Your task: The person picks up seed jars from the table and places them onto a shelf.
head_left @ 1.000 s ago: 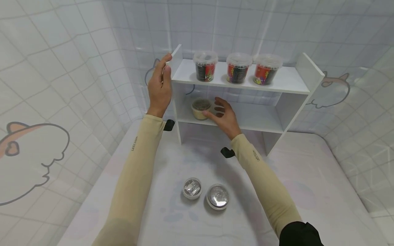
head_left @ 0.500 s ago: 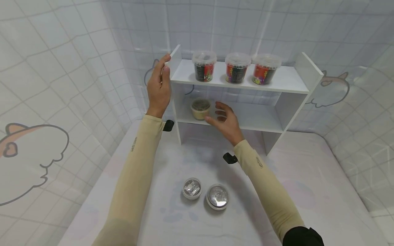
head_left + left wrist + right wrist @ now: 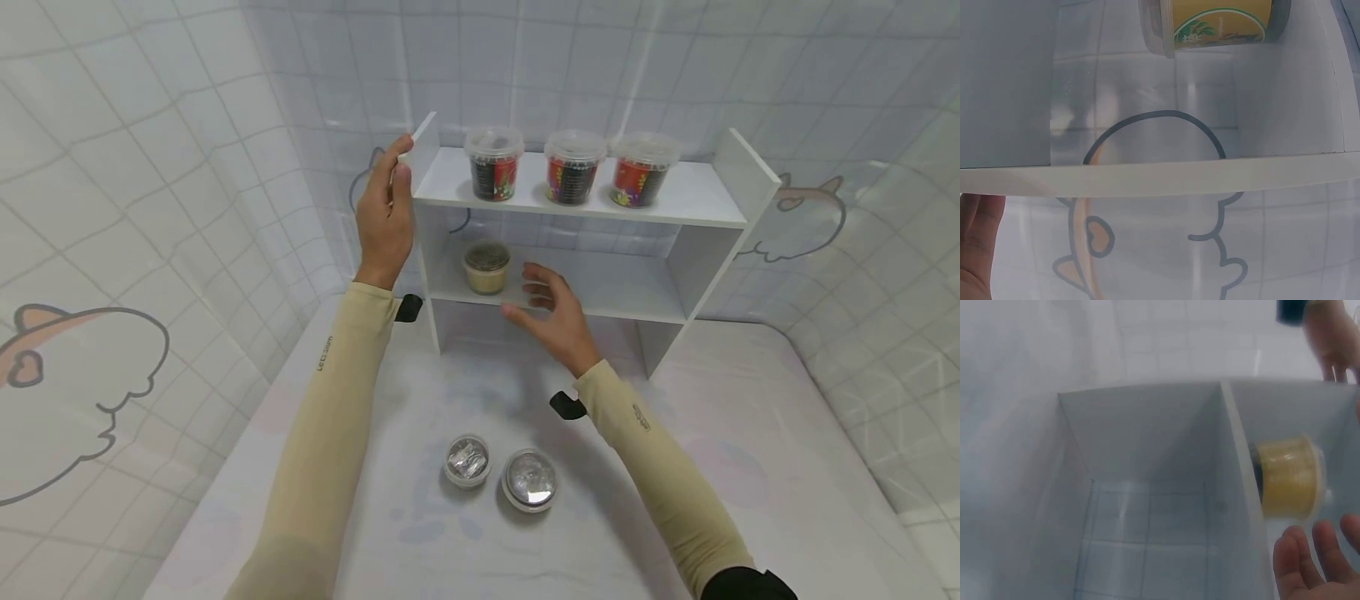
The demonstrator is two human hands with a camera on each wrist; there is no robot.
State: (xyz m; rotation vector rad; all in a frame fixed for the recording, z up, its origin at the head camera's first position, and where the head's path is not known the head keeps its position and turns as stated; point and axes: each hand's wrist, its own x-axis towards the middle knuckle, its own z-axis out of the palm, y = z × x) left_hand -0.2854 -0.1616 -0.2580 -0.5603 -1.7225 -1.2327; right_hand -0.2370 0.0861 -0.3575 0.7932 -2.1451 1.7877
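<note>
Cup (image 3: 486, 276) stood upright on the lower board (image 3: 618, 287), left end. Right hand (image 3: 557, 318) was just right of it, fingers spread, holding nothing; left hand (image 3: 386, 215) had straight fingers at the left panel (image 3: 427, 154). Good practice, likely: light steadying, right fingers clear of cup.

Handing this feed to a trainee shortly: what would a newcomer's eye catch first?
Probably the three red-and-black cups, lined up on top of the white shelf. Next, the yellow-labelled tub one level down, with the right hand open beside it and the left hand against the shelf's left side. Nearer, two silver-topped containers stand on the table.
</note>
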